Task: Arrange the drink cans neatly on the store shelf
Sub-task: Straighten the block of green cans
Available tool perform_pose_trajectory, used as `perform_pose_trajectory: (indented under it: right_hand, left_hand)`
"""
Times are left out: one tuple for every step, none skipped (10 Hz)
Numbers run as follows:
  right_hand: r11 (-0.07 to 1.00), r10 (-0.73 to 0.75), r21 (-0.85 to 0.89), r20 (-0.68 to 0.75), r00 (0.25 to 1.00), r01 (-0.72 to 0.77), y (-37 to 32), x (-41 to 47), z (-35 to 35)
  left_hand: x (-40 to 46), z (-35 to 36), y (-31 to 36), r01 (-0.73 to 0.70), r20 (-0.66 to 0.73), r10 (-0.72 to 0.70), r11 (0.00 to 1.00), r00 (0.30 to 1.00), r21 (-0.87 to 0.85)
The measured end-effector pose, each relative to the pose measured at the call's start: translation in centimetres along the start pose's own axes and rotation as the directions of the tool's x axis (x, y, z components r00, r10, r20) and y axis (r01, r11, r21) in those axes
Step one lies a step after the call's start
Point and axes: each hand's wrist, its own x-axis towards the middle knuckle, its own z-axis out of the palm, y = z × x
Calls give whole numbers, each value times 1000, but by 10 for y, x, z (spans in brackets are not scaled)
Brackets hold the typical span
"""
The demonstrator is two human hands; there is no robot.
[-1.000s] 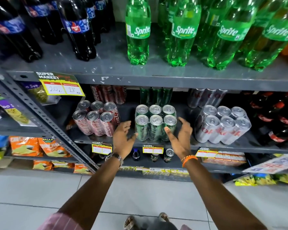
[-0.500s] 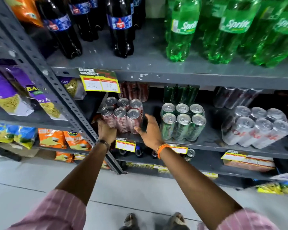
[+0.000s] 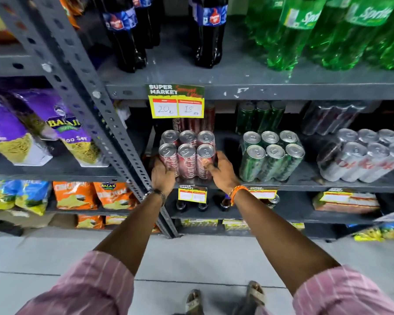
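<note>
Left grip (image 3: 163, 177) and right grip (image 3: 222, 172) clasp inward, arms outstretched.

One head-worn wide-angle camera gives the only view. It looks forward and steeply down from above both outstretched arms, facing a grey metal shelf (image 3: 282, 185) head-on at close range. The red can pack (image 3: 187, 155) sits near frame centre, at arm's reach. Wide-angle bending curves the upright post (image 3: 82, 87) on the left and tilts the bottles on the far upper tier. The near bottom edge takes in the floor (image 3: 191, 253) and the person's sandalled feet (image 3: 255, 294).
</note>
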Motion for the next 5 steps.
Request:
perform_pose_trajectory:
  right_hand:
    - [1000, 11, -1, 4, 1000, -11, 0, -5, 0]
    - [1000, 9, 4, 14, 1000, -9, -1, -4, -1]
    - [1000, 12, -4, 32, 999, -12, -2, -7, -2]
    - [1000, 3, -24, 46, 999, -2, -4, -6, -3]
    - [1000, -2, 25, 32, 999, 1, -10, -21, -11]
  left_hand:
    - [-6, -4, 0, -34, 3, 34, 999, 999, -21]
    - [-6, -4, -1, -2, 9, 3, 999, 1000, -33]
    - [-12, -7, 3, 21, 34, -21, 1000, 999, -6]
    - [-14, -10, 6, 34, 50, -38, 996, 998, 81]
    - [-35, -14, 15, -23, 59, 17, 994, 998, 104]
